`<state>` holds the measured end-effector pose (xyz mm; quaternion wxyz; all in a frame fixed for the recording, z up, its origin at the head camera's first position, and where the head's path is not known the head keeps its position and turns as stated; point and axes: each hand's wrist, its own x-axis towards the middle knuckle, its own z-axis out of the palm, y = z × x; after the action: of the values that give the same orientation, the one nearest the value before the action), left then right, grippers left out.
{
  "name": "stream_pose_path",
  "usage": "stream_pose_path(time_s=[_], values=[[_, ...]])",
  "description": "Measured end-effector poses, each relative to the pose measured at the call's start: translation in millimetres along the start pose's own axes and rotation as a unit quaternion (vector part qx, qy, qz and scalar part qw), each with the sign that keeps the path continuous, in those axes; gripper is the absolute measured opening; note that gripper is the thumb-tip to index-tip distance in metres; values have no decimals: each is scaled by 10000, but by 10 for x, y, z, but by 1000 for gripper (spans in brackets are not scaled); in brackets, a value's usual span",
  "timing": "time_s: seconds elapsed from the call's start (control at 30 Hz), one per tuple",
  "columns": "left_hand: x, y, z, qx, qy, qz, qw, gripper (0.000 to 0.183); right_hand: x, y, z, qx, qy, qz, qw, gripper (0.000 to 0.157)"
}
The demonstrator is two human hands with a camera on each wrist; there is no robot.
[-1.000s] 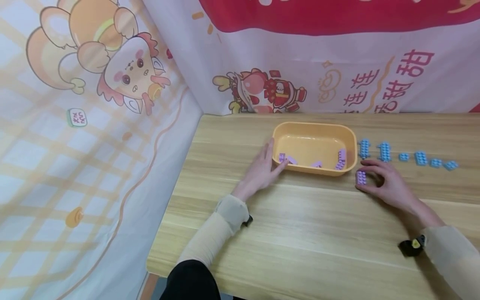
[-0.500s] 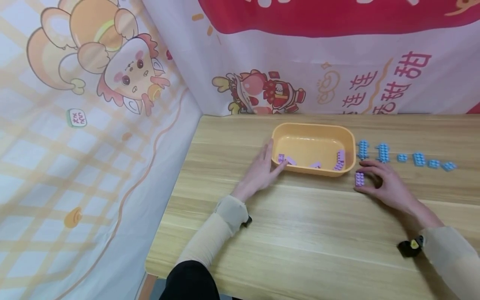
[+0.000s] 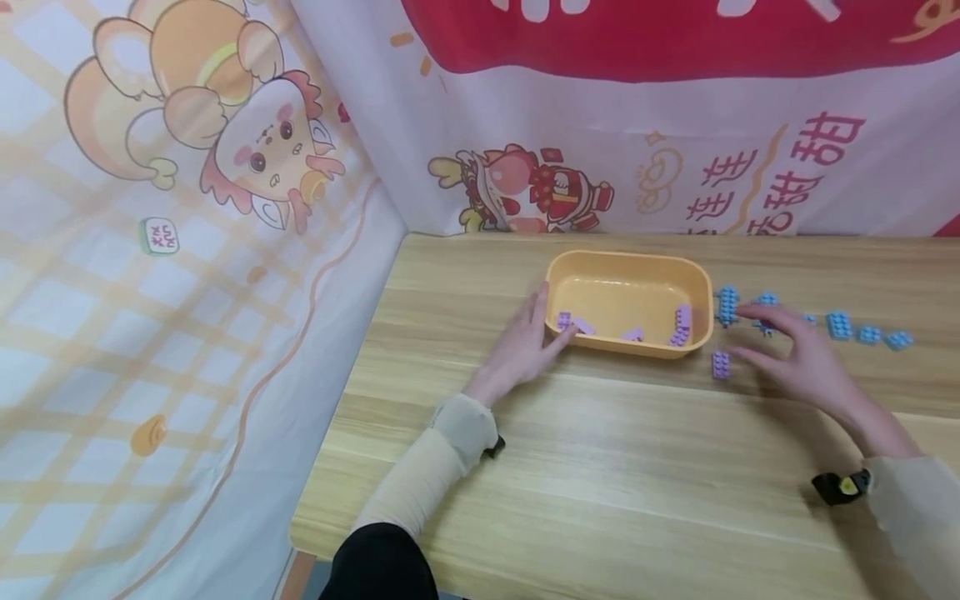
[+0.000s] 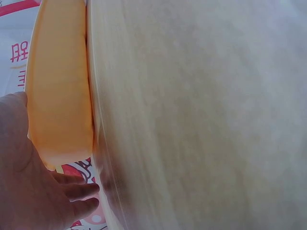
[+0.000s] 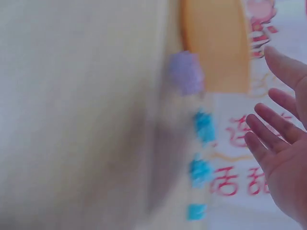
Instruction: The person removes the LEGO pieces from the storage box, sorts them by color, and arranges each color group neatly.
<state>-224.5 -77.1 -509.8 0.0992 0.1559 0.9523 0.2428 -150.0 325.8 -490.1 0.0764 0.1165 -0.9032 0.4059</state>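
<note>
A yellow-orange plastic basin (image 3: 630, 345) holds several purple building bricks (image 3: 680, 325) along its front and right side. My left hand (image 3: 517, 346) rests against its front left corner, thumb at the front rim and fingers along the left end. The left wrist view shows those fingers (image 4: 79, 191) fairly straight. Just outside the basin's front right corner, a purple building brick (image 3: 721, 364) lies on the table, studs up. My right hand (image 3: 806, 358) hovers beside it with fingers spread and nothing held, partly hiding the blue bricks behind. In the right wrist view this purple brick is blurred.
A row of several blue building bricks (image 3: 839, 326) runs rightward from the basin on the wooden table (image 3: 600, 467). Printed cloth (image 3: 360, 108) hangs behind the table and along its left side.
My right hand has let go of the purple brick and drawn back to the right, its fingers opening. The brick stays on the table. My left hand holds its place at the basin.
</note>
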Motion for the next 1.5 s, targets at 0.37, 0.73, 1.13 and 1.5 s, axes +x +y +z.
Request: stream_pose_path(time_s=[0.37,0.73,1.13,1.5], values=[[-34,30,-10,-28,-6,13,10000,102,426,-603,146,258,343,-435,9981,53],[-31,-18,36,15,17,5,10000,101,891,-792,751,313,-498,-912,9941,48],[-41,3,0,131,24,-26,9999,102,1057,-867,964,284,-1433,-411,9884,56],[-58,1,10,114,60,-90,9999,100,1266,-960,1156,-315,-2606,-468,9638,40]])
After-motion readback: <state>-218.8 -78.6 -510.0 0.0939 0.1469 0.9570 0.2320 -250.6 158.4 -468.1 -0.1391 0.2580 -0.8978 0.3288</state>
